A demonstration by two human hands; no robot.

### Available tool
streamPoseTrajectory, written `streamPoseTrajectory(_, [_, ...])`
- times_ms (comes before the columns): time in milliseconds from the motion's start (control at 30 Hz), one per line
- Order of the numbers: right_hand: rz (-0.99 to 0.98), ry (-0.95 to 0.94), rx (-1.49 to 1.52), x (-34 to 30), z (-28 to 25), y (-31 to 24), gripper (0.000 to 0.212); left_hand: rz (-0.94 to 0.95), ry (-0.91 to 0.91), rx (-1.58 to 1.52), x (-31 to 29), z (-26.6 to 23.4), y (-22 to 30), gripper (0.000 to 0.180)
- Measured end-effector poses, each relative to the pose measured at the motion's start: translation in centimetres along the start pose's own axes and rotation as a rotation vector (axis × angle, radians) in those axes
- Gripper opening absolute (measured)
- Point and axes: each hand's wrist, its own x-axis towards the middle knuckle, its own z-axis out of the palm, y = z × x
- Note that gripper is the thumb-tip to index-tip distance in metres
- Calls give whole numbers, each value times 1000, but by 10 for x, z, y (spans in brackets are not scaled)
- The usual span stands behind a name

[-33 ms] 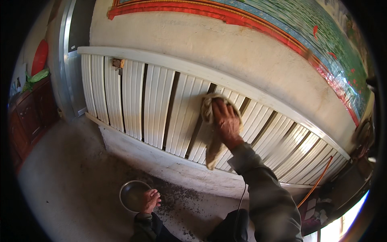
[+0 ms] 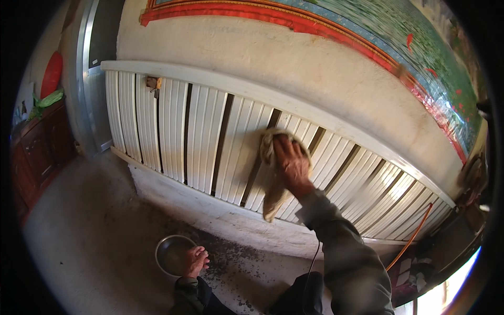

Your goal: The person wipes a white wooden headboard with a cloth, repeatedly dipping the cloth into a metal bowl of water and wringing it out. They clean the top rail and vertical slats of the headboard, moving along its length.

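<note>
My right hand (image 2: 295, 167) presses a greyish-beige cloth (image 2: 272, 194) against a white slatted panel (image 2: 207, 139), its fingers bent over the bunched upper part. The cloth's loose end hangs down over the slats toward the lower edge. My left hand (image 2: 196, 260) is low in the view, with its fingers curled together and nothing visible in them. It overlaps the right rim of a round metal basin (image 2: 158, 258) on the floor; I cannot tell whether it touches the rim.
A pale ledge (image 2: 231, 82) tops the panel. A small brown fitting (image 2: 152, 82) sits at its upper left. An orange rod (image 2: 412, 239) leans at the right. A dark red cabinet (image 2: 39, 149) stands at the far left. A large red-edged picture (image 2: 388, 42) covers the wall above.
My right hand and the cloth have shifted slightly left along the slats. The cloth's hanging end has swung a little left. My left hand and the basin look unmoved.
</note>
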Motion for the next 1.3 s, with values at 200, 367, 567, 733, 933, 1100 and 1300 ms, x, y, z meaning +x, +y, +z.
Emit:
streamPoseTrajectory(200, [-28,106,11,5,-11,2,67,23,17,-27,-1,-7,-4,40])
streamPoseTrajectory(367, [-94,67,-83,23,-16,20,58,-4,-1,7,1,-1,-1,40])
streamPoseTrajectory(567, [-77,-45,-28,-8,-7,0,57,45,17,5,-4,2,5,36])
streamPoseTrajectory(733, [-51,-25,-25,9,-24,7,67,21,13,10,-6,-7,3,33])
streamPoseTrajectory(933, [-31,8,-92,8,-17,16,59,-7,26,44,-6,2,8,30])
streamPoseTrajectory(1100, [-114,-65,-73,-70,32,-11,50,-23,35,55,-10,5,12,34])
streamPoseTrajectory(1300, [-3,-354,128,-162,91,-57,44,-46,63,9,-15,-4,10,45])
